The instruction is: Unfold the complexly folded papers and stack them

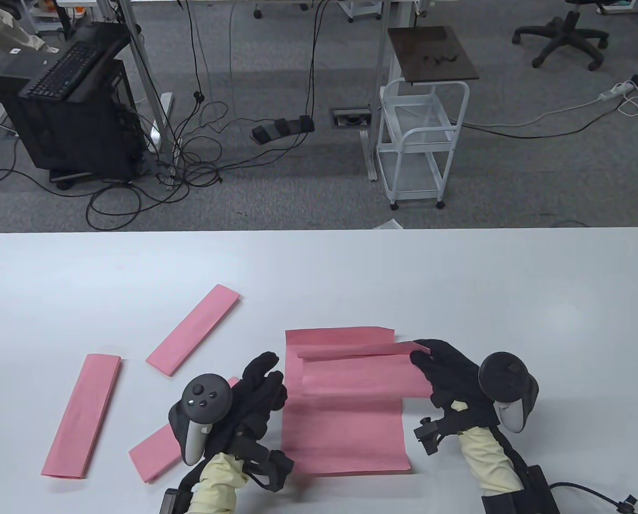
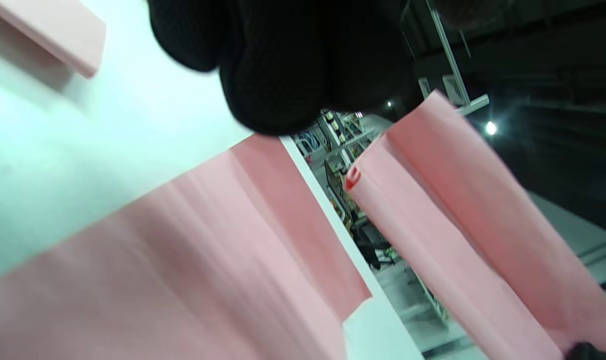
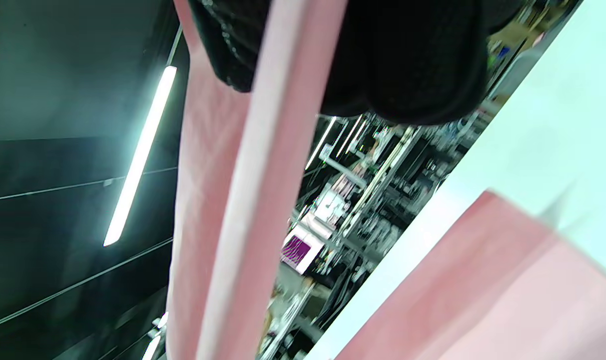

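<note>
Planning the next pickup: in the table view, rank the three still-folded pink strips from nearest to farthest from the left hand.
From the left hand:
1. Strip under the hand, near edge, partly hidden beneath the wrist.
2. Diagonal strip, up and left, toward the table's middle.
3. Far-left strip, lying apart on the left.

Two hands in black knit gloves, left hand point(image 1: 263, 388) and right hand point(image 1: 447, 375). Pale yellow ribbed sleeves point(image 1: 220, 482) at both wrists. Dark grey tracker point(image 1: 204, 412) strapped behind the left knuckles, round-headed with small buttons and a lighter grey handle; a matching tracker point(image 1: 506, 385) on the right. Black boxy wrist mounts point(image 1: 431, 433) underneath. Thin black cable point(image 1: 592, 492) trailing from the right forearm.
</note>
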`<state>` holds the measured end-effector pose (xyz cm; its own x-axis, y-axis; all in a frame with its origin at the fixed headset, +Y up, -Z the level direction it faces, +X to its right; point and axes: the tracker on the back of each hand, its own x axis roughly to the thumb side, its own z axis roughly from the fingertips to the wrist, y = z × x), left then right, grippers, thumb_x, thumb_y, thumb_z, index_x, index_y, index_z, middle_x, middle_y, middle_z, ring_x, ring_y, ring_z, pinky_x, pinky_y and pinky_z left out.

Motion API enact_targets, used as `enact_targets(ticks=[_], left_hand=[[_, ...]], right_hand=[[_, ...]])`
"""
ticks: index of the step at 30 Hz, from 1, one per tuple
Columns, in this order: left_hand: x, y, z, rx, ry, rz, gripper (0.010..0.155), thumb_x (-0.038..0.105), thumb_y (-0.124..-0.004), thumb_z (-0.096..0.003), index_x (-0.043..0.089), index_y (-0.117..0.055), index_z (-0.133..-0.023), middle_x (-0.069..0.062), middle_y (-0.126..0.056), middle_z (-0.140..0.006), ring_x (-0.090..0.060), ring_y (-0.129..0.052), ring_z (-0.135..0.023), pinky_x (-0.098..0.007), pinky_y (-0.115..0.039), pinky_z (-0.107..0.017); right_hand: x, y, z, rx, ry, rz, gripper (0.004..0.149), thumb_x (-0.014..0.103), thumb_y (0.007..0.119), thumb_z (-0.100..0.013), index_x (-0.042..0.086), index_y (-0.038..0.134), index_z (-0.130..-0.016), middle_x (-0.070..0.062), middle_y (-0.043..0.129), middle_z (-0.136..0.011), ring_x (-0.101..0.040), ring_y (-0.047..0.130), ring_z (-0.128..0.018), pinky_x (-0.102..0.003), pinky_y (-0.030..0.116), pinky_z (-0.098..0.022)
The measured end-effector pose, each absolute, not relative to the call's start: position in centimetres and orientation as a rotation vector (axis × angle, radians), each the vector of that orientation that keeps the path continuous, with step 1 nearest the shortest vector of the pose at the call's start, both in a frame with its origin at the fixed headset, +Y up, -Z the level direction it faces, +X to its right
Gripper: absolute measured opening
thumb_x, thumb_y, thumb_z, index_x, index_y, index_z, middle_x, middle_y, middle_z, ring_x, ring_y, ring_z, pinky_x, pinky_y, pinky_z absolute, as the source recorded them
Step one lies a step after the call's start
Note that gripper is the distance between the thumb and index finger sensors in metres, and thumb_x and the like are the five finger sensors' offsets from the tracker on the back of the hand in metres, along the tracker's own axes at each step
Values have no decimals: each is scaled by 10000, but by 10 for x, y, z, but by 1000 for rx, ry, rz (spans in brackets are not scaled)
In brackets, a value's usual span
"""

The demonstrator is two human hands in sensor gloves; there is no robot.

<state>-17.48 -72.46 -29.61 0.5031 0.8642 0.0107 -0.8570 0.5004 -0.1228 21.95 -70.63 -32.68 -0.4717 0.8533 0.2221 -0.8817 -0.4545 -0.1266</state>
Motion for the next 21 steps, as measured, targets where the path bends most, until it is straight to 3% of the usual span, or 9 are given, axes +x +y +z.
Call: enact_targets(ticks=[5, 9, 12, 14, 17, 21], left_hand=[[-159, -735, -296, -320, -103, 1259, 773, 477, -714, -555, 3, -391, -1073, 93, -1033, -444, -117, -1084, -298, -372, -861, -495], [-159, -747, -296, -420, -44, 1394, 643, 434, -714, -560, 43, -548, -1043, 125, -1036, -365, -91, -1091, -249, -361, -866, -497], [-159, -750, -296, -405, -57, 1318, 466, 446, -676, -575, 145, -764, -919, 55, -1072, -535, -180, -1111, -415, -409, -807, -588], [-158, -750, -296, -376, -62, 1291, 523, 524, -615, -580, 152, -734, -927, 21, -1032, -700, -228, -1075, -601, -445, -738, -664], [-157, -750, -293, -343, -45, 1334, 626, 619, -548, -567, 142, -726, -932, -22, -1004, -780, -280, -1039, -687, -471, -695, -699], [-157, -748, -293, -333, -36, 1341, 592, 584, -623, -563, 135, -727, -935, -37, -990, -824, -297, -1020, -735, -481, -667, -718]], right_hand=[[211, -702, -325, 244, -271, 2025, 372, 295, 776, -470, 69, 842, -758, -70, 900, -564, -275, 897, -361, -569, 562, -678], [197, -701, -324, 446, -200, 1953, 373, 298, 772, -470, 79, 836, -765, -64, 893, -584, -278, 893, -391, -567, 545, -695], [192, -703, -324, 457, -190, 1914, 374, 302, 773, -469, 85, 841, -765, -70, 895, -596, -288, 896, -405, -569, 548, -692], [192, -705, -325, 481, -128, 1882, 385, 334, 752, -486, 96, 841, -775, -74, 894, -627, -308, 896, -451, -585, 519, -701], [193, -710, -327, 457, -75, 1763, 401, 345, 741, -497, 88, 850, -784, -98, 890, -656, -345, 888, -492, -609, 478, -707], [194, -714, -329, 434, -38, 1732, 409, 354, 739, -500, 93, 858, -791, -105, 894, -685, -368, 887, -532, -625, 451, -707]])
